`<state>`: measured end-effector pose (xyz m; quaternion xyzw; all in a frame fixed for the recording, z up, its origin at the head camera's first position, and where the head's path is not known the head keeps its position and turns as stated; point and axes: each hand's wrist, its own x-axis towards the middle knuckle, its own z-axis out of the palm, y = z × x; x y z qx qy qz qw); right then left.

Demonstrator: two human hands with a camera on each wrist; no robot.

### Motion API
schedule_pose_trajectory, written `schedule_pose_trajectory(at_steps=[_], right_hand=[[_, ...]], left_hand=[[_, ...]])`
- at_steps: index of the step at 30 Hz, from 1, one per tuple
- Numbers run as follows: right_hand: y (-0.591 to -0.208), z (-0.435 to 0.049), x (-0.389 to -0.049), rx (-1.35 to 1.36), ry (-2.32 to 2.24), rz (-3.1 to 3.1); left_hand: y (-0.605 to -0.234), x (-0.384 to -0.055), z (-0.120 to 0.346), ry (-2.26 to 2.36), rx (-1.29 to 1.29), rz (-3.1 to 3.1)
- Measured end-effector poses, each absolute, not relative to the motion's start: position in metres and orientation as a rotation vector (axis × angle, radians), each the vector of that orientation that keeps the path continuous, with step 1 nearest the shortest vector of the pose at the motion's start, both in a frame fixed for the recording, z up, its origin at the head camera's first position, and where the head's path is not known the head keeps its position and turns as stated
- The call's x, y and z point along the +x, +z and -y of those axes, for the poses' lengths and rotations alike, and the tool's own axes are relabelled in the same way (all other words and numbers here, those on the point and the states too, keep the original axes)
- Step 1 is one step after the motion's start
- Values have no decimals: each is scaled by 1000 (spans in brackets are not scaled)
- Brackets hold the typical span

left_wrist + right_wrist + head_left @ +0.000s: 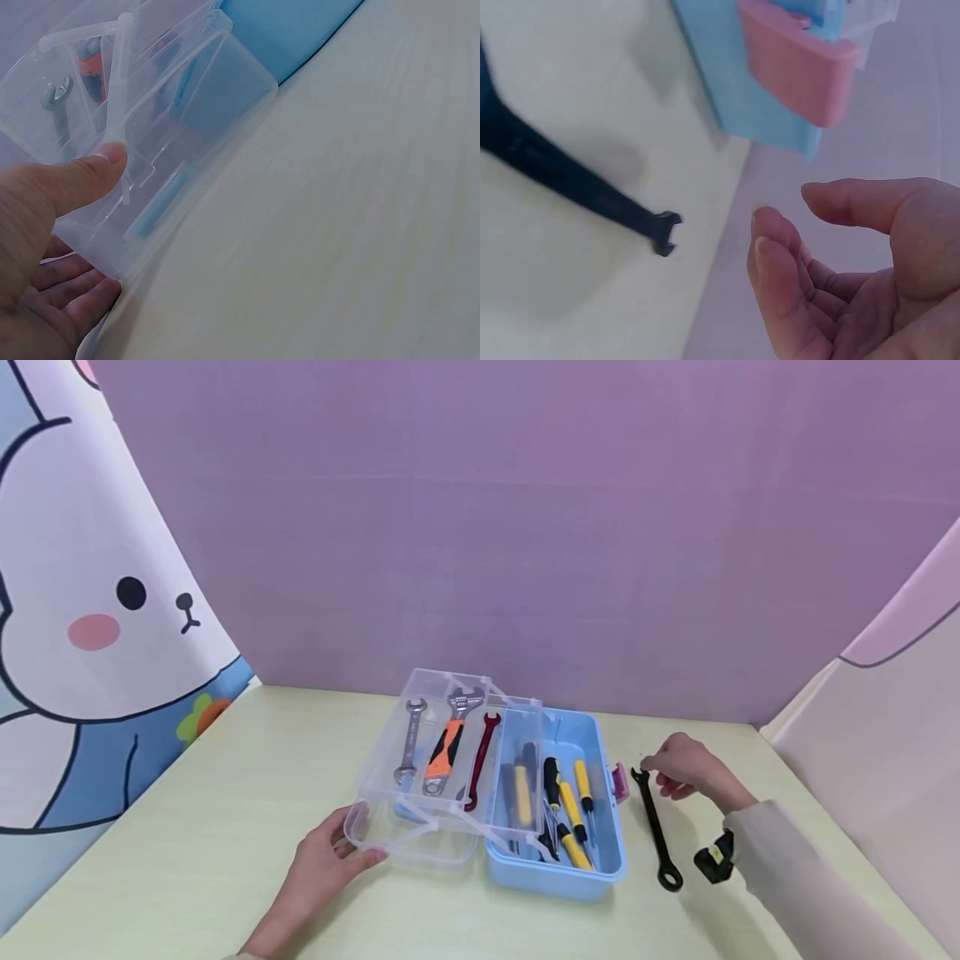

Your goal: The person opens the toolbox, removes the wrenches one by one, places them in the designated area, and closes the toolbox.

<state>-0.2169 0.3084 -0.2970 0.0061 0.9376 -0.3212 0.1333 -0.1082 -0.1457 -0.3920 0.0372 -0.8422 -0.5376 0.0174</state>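
Note:
My left hand (318, 864) grips the clear plastic lid (442, 855) of a blue toolbox (551, 883), thumb over its edge and fingers beneath. Above the lid, a clear tray (375, 781) carries a silver wrench (410, 740), an orange-handled adjustable wrench (446, 753) and a red wrench (482, 762). At the right, my right hand (686, 764) has loosely bent fingers and holds nothing. Just by it lies the small open end of a black combination wrench (655, 827); the right wrist view shows a gap between fingertips (769, 259) and wrench.
Inside the toolbox lie several yellow-and-black screwdrivers (572, 810). A pink latch (619, 782) juts from its right side. A black tape measure (715, 858) sits beside the right sleeve (802, 885). A purple backdrop (525, 543) rises behind the pale tabletop (187, 860).

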Motion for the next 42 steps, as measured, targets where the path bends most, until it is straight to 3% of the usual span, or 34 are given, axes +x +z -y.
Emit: schedule_pose_trajectory(at_steps=[21,42], right_hand=[[-247,-253,-238,-112,-924,-2719],[-233,-205,-249,-186,-984,-2601]], left_hand=[[-388,-102,145,-1625,104,2621],[-387,-100,142,-1650,135,2600]])
